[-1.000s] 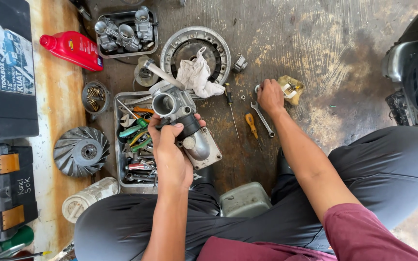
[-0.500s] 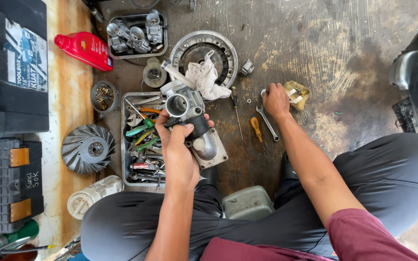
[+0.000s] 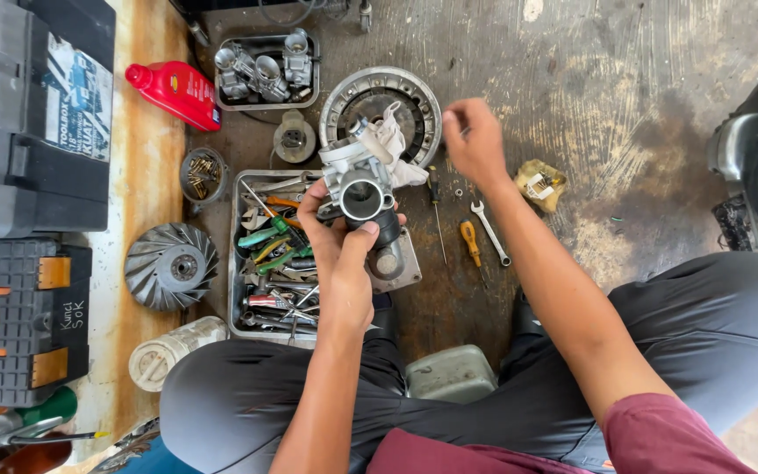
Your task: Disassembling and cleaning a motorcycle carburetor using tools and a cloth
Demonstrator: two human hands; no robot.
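Carburettor (image 3: 360, 189): held up in the left hand (image 3: 337, 254), bore facing the camera, over the right edge of the tool tray (image 3: 237, 263). Compared with a second ago it sits higher and a little further from the body; grip looks the same.

Change: right hand (image 3: 475, 140) has come up off the floor. One second ago it was down at the spanner (image 3: 489, 232) beside the yellowish lump (image 3: 540, 183); now it hangs in the air above and left of both, near the clutch ring (image 3: 414, 96). Spanner lies on the concrete, just below the fingers. Judgement: the hand left the spanner where it was and may carry a small part toward the carburettor, but this is not confirmed.

Left-hand fingers: wrapped round the lower body of the carburettor, thumb on the near side, firm hold. Forearm runs straight up from the lap, wrist bent slightly back.

Right-hand fingers: curled loosely inward, blurred; cannot tell whether anything small is pinched. Arm stretched forward, elbow over the knee.

Screwdriver (image 3: 470, 242) lies between the two hands, untouched.
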